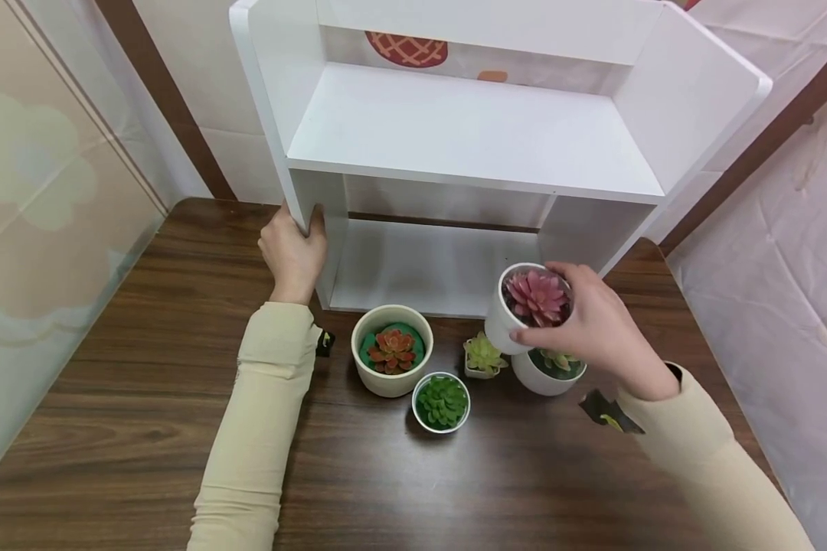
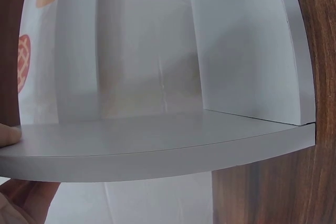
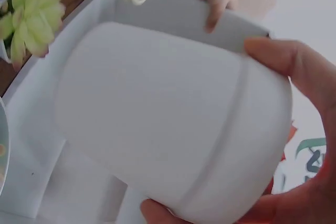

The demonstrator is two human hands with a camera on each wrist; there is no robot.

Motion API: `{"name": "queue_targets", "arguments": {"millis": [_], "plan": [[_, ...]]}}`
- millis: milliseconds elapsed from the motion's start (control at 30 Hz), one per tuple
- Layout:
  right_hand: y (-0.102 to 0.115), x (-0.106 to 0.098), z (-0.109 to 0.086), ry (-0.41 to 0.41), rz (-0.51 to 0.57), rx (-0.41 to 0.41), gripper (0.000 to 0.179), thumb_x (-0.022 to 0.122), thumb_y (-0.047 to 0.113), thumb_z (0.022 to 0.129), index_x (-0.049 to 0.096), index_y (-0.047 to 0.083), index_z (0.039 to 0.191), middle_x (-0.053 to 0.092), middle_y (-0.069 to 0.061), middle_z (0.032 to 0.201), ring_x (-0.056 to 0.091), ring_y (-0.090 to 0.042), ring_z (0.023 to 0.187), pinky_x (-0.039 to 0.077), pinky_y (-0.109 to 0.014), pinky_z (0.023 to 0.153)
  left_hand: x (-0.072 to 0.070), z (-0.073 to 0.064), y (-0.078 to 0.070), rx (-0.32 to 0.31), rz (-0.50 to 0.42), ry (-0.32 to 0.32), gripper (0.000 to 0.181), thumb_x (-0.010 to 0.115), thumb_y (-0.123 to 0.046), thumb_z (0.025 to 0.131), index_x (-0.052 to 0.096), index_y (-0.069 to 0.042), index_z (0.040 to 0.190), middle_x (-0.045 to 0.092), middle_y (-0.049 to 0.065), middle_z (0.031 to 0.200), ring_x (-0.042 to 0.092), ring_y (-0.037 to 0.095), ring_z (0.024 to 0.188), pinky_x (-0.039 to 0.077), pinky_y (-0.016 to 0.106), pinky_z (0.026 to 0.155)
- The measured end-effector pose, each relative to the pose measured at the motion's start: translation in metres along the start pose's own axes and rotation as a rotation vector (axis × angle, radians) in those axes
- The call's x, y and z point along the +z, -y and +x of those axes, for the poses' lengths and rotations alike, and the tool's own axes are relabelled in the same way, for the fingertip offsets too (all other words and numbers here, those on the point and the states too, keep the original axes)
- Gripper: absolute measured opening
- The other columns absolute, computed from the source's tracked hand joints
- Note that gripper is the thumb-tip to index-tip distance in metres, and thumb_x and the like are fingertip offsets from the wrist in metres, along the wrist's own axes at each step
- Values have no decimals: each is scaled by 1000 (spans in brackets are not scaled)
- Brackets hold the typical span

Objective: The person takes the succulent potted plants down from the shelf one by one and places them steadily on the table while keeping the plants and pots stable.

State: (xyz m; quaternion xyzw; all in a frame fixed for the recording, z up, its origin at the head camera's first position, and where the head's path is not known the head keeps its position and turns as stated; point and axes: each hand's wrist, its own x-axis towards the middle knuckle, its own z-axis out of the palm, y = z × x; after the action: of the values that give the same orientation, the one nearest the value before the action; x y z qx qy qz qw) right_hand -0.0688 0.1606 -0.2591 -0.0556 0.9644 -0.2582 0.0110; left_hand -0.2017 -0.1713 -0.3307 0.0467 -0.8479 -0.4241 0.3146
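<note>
My left hand grips the left side panel of a white two-tier shelf, thumb on the inner face. In the left wrist view, fingers show on both sides of the panel. My right hand holds a white pot with a pink succulent by its rim, above the table. The right wrist view shows the white pot large between thumb and fingers. Under it in the head view, a white pot with a green succulent is partly covered.
On the brown wooden table, before the shelf, stand a cream pot with a red succulent, a small white-rimmed pot with a green rosette, and a small pale green succulent. Printed cloth hangs around the table.
</note>
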Motion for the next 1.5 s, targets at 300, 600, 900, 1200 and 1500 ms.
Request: {"name": "queue_targets", "arguments": {"millis": [300, 600, 900, 1200, 1500], "plan": [[-2, 13, -43, 15, -94, -110, 84, 88, 35, 56, 51, 11, 128, 56, -6, 110, 59, -24, 96, 49, -47, 81, 0, -1, 0, -4, 2, -1, 31, 61, -24, 92, 66, 3, 107, 70, 24, 104, 67, 43, 96, 47, 56, 80], [-12, 37, -63, 41, -153, -121, 86, 86, 31, 51, 52, 11, 128, 57, -5, 118, 61, -23, 97, 50, -46, 77, 1, 0, 0, -6, -7, 0, 32, 60, -24, 92, 66, 3, 108, 69, 24, 105, 66, 43, 97, 47, 56, 81], [-23, 67, -68, 1, -157, -129, 90, 88, 31, 48, 54, 6, 126, 56, -6, 110, 61, -24, 93, 51, -43, 75, 1, 1, 0, -20, -1, 2, 32, 60, -23, 92, 66, 3, 109, 69, 24, 107, 66, 42, 99, 46, 56, 83], [-29, 85, -69, -46, -125, -83, 93, 89, 29, 48, 51, -1, 127, 56, -12, 112, 61, -29, 92, 51, -46, 79, 1, 0, 0, -15, -3, 2, 31, 61, -23, 92, 66, 3, 108, 69, 24, 106, 66, 43, 98, 47, 56, 81], [-29, 95, -67, -42, -76, -44, 96, 90, 30, 51, 48, -1, 132, 57, -12, 114, 61, -29, 98, 50, -47, 83, 0, 1, 2, -9, -9, 4, 32, 60, -23, 92, 65, 4, 109, 69, 24, 106, 66, 43, 98, 47, 56, 82]]}}
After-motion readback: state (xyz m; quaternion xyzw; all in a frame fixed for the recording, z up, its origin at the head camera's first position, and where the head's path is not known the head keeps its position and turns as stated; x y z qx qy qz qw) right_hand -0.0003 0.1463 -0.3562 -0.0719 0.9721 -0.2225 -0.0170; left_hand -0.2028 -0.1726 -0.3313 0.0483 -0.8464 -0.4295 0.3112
